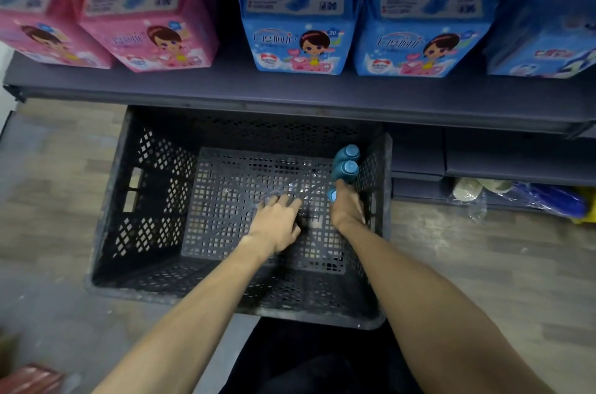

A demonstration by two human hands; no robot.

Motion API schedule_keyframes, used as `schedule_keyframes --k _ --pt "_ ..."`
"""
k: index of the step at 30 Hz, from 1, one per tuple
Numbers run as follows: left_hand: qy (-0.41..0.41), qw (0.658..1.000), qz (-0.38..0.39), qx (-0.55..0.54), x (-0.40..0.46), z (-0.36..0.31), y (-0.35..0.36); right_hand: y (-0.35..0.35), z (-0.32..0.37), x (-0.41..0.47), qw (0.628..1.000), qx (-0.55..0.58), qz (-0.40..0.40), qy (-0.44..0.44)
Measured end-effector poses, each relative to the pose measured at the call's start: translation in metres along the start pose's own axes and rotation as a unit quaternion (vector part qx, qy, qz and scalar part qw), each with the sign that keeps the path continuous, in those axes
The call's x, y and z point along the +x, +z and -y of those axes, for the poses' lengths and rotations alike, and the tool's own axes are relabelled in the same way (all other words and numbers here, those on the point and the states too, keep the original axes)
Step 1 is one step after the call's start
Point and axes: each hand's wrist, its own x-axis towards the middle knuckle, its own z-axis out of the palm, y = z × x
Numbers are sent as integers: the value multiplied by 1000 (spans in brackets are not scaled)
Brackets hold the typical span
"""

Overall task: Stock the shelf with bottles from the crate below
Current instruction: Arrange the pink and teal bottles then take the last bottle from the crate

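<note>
Across the top of the frame we see the shelf carrying pink packs at upper left and blue packs from the centre to the right. Below it, mid-frame, sits the black crate, nearly empty. Three blue-capped bottles stand in a row against its right wall. Our left hand lies spread and released on the crate floor, grasping nothing. Our right hand curls around the nearest bottle, whose cap shows just above the fingers. We judge the risk to be in the lift: with the bottles touching, pulling this one up carelessly could knock its neighbours over or catch it on the lattice wall.
</note>
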Motion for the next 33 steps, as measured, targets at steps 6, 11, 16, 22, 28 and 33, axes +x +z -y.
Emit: schedule_keyframes --k 6,11,16,22,28,33 --pt "-3 1000 4 -14 -4 -4 9 -1 -7 9 1000 0 0 -27" --pt "-6 1000 -7 -22 -8 -3 8 6 -7 -2 993 -66 -25 -91" --pt "-3 1000 -18 -20 -13 2 -1 -8 0 -8 993 -82 -9 -82" --pt "16 998 -50 -17 -17 7 -19 -26 4 -28 997 -9 10 -80" --pt "32 997 -67 -4 -23 12 -35 -47 19 -47 992 -13 -9 -129" --pt "53 996 -67 9 -29 19 -44 -64 29 -67 986 -41 -56 -153"
